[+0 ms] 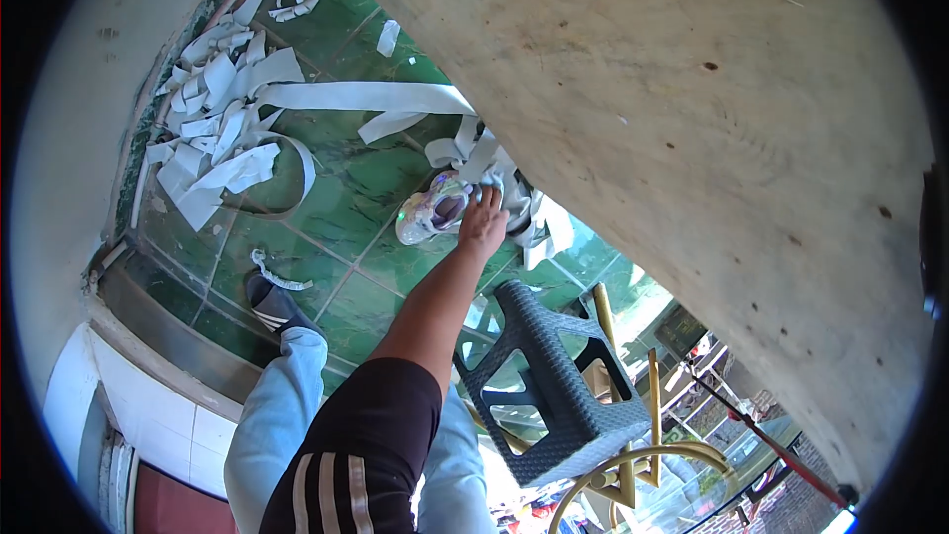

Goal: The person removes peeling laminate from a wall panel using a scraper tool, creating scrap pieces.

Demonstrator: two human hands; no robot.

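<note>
My right hand (484, 221) reaches down to the green tiled floor, its fingers on or just above a pile of white and grey strips (522, 200). The fingertips are pressed together against this pile, and what they pinch, if anything, is too small to make out. Directly left of the hand lies a shiny multicoloured shoe (431, 208). A long white strip (366, 97) runs across the floor above it. My left hand is out of view.
A heap of curled white strips (222, 104) lies along the wall at the upper left. A dark plastic stool (554, 396) is tipped beside my legs, near gold metal bars (654, 415). A large pale board (692, 138) slants across the right. My slippered foot (275, 305) is lower left.
</note>
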